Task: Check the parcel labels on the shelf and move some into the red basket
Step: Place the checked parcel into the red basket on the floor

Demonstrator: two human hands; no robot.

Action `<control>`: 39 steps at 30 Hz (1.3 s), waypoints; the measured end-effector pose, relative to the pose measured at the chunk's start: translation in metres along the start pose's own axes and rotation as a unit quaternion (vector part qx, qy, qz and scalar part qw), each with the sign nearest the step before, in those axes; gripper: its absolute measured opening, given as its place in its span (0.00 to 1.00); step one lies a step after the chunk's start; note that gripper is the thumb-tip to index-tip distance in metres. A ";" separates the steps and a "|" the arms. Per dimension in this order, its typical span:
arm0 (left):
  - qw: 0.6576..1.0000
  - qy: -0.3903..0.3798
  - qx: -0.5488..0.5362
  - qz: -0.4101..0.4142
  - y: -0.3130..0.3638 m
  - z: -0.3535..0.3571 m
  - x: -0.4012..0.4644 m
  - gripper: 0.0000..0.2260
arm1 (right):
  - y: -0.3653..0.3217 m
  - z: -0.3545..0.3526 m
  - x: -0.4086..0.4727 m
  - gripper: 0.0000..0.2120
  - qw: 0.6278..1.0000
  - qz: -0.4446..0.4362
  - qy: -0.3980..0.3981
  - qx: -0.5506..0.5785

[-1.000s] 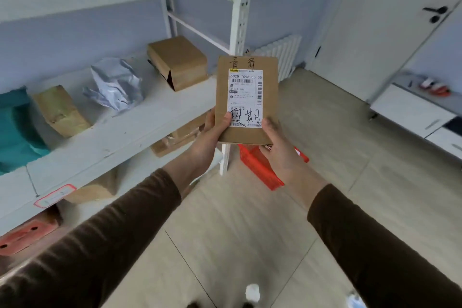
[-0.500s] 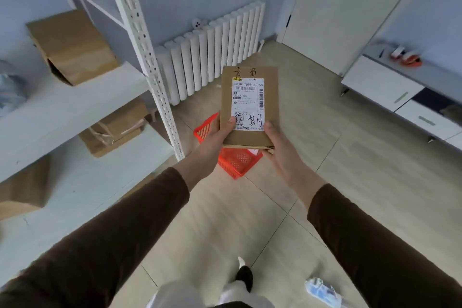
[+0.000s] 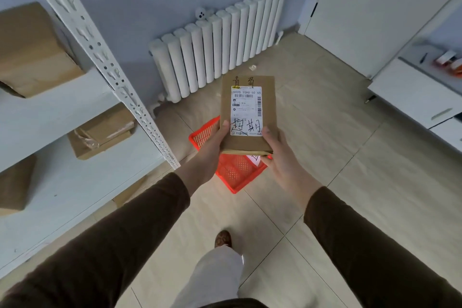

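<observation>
Parcel (image 3: 249, 115) gripped at its lower corners by left hand (image 3: 210, 150) and right hand (image 3: 280, 155), label up for reading, above the red basket (image 3: 235, 172), likely its destination

over basket: red basket (image 3: 235, 172) sits on floor, open top, but parcel (image 3: 250, 112) + both hands hang right above it
left side: shelf post (image 3: 100, 57) & shelves w/ boxes (image 3: 100, 132) close by, tight
behind: radiator (image 3: 220, 42) blocks wall side
right: bare floor (image 3: 337, 147), cabinet (image 3: 415, 97) well apart
near side: own leg (image 3: 217, 270), floor open around it
</observation>
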State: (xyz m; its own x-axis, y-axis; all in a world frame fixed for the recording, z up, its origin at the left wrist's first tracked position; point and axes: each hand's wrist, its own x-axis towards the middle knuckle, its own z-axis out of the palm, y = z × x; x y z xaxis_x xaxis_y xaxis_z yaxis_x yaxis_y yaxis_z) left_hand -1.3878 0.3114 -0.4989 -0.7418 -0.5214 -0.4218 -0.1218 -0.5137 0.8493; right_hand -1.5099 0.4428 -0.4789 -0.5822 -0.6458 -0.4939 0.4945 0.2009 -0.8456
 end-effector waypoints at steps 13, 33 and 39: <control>0.987 0.137 -0.075 -0.041 -0.014 0.031 0.136 0.40 | -0.038 -0.047 0.156 0.20 0.993 0.071 -0.056 -0.070; 0.877 0.355 -0.303 -0.115 -0.219 0.030 0.298 0.25 | 0.119 -0.113 0.398 0.17 0.948 0.202 -0.134 -0.206; 0.833 0.394 -0.375 -0.106 -0.317 -0.019 0.352 0.21 | 0.236 -0.117 0.469 0.15 0.945 0.186 -0.142 -0.229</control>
State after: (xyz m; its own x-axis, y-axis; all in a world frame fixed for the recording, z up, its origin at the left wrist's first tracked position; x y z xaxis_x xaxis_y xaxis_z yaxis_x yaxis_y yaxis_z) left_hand -1.5977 0.2775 -0.9229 -0.0572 -0.4976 -0.8655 0.4692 -0.7786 0.4166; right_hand -1.7416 0.2732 -0.9335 -0.1951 -0.6260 -0.7550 0.2618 0.7086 -0.6552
